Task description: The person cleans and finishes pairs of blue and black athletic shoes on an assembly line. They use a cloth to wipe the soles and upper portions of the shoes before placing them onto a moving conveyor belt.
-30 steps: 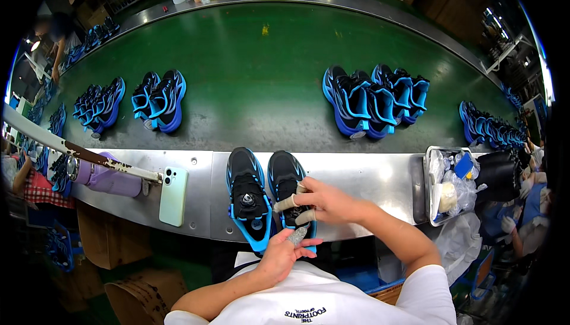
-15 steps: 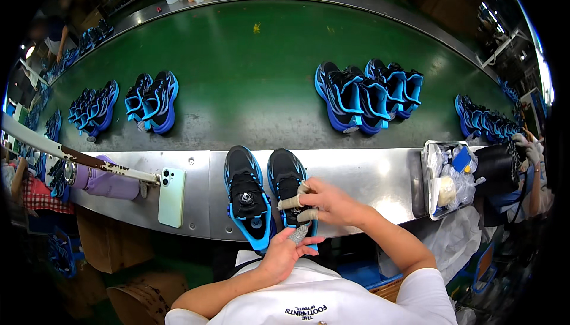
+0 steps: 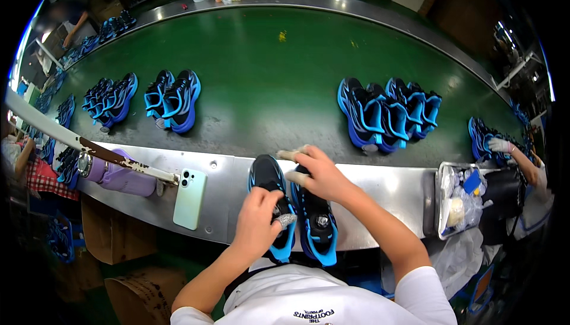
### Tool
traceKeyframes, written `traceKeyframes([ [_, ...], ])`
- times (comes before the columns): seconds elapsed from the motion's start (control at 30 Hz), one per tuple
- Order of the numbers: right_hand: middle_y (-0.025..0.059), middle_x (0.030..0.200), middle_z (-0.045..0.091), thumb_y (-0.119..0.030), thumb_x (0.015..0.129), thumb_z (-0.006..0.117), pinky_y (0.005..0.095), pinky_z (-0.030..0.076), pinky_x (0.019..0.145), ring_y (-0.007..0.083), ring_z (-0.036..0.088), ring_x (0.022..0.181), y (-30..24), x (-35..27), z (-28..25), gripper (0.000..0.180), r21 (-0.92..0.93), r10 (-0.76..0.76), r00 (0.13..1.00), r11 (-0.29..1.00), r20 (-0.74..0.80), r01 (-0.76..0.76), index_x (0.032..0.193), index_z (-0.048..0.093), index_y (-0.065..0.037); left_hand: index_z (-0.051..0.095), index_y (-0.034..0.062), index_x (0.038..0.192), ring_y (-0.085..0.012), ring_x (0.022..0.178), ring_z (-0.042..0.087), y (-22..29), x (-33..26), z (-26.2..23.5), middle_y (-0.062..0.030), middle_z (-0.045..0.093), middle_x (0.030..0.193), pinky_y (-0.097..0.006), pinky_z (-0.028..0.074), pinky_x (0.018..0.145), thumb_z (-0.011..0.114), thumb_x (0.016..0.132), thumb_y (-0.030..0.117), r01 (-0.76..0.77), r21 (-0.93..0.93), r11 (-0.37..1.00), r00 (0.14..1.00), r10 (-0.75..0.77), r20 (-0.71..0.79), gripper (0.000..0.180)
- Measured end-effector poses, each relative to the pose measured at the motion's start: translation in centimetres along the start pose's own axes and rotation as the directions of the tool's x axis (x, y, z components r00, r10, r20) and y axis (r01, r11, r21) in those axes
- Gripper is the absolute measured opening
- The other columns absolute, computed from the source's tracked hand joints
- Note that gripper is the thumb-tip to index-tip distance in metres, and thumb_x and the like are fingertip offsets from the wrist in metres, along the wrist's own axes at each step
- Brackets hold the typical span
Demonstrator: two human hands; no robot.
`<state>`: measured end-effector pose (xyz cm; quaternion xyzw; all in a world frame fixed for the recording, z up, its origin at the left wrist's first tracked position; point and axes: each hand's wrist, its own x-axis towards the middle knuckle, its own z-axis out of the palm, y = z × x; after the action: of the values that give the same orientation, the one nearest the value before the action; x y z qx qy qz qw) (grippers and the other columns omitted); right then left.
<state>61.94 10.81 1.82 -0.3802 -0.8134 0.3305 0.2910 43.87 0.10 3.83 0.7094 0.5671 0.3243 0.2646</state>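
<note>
Sneakers (image 3: 314,209) — black, bright-blue trim, heels at the ledge's (image 3: 380,200) near edge; left hand (image 3: 257,215) curled on one, right hand (image 3: 317,172) loosely spread over the other — grips unclear.

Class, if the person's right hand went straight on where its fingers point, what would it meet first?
The right hand points leftward, so it would probably meet the left shoe of the nearest pair, near the toe. Height is unclear; it might pass above.

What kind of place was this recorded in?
Probably a shoe factory line: matching black-and-blue sneakers stand in groups on a long green surface, another pair sits on the metal ledge in front, and a co-worker's gloved hand is at more shoes.
</note>
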Motion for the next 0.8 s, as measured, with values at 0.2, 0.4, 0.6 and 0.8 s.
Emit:
traceKeyframes([
  [0.2, 0.0243, 0.132, 0.045, -0.04, 0.088, 0.061, 0.0491, 0.037, 0.102, 0.0417, 0.046, 0.119, 3.0, 3.5, 7.9, 0.053, -0.229, 0.115, 0.957, 0.972, 0.267, -0.053, 0.137, 0.048, -0.023, 0.066, 0.0088, 0.107, -0.0294, 0.1, 0.057, -3.1, -0.2, -0.4, -0.0088, 0.065, 0.108, -0.035, 0.046, 0.089, 0.057, 0.07, -0.001, -0.034, -0.237, 0.971, 0.937, 0.113, 0.332, 0.039],
  [0.4, 0.0271, 0.134, 0.04, -0.043, 0.088, 0.059, 0.0523, 0.035, 0.102, 0.0466, 0.043, 0.119, 3.5, 4.8, 8.4, 0.053, -0.125, 0.148, 0.945, 0.985, 0.292, -0.115, 0.137, 0.046, -0.026, 0.062, 0.0058, 0.108, -0.0284, 0.082, 0.057, -1.9, 0.4, 0.1, -0.0113, 0.054, 0.093, -0.036, 0.048, 0.073, 0.071, 0.075, 0.01, 0.028, -0.104, 0.994, 0.993, -0.016, 0.119, 0.035],
  [0.6, 0.0291, 0.138, 0.037, -0.041, 0.092, 0.055, 0.0509, 0.034, 0.104, 0.0468, 0.04, 0.124, 3.4, 4.6, 8.4, 0.054, -0.145, 0.211, 0.938, 0.974, 0.274, -0.176, 0.142, 0.042, -0.027, 0.064, 0.0061, 0.109, -0.0168, 0.07, 0.049, -2.6, 0.6, -0.5, -0.0036, 0.056, 0.085, -0.027, 0.044, 0.067, 0.068, 0.074, 0.005, 0.027, -0.305, 0.952, 0.985, 0.025, 0.168, 0.036],
  [0.8, 0.0288, 0.138, 0.037, -0.041, 0.091, 0.057, 0.0507, 0.033, 0.105, 0.0467, 0.041, 0.123, 3.8, 4.5, 8.7, 0.053, -0.121, 0.181, 0.943, 0.981, 0.28, -0.153, 0.141, 0.043, -0.027, 0.06, 0.008, 0.116, -0.0176, 0.079, 0.051, -4.2, 0.9, -1.5, -0.0056, 0.055, 0.095, -0.028, 0.044, 0.07, 0.069, 0.074, 0.006, 0.111, -0.344, 0.932, 0.92, 0.035, 0.391, 0.043],
])
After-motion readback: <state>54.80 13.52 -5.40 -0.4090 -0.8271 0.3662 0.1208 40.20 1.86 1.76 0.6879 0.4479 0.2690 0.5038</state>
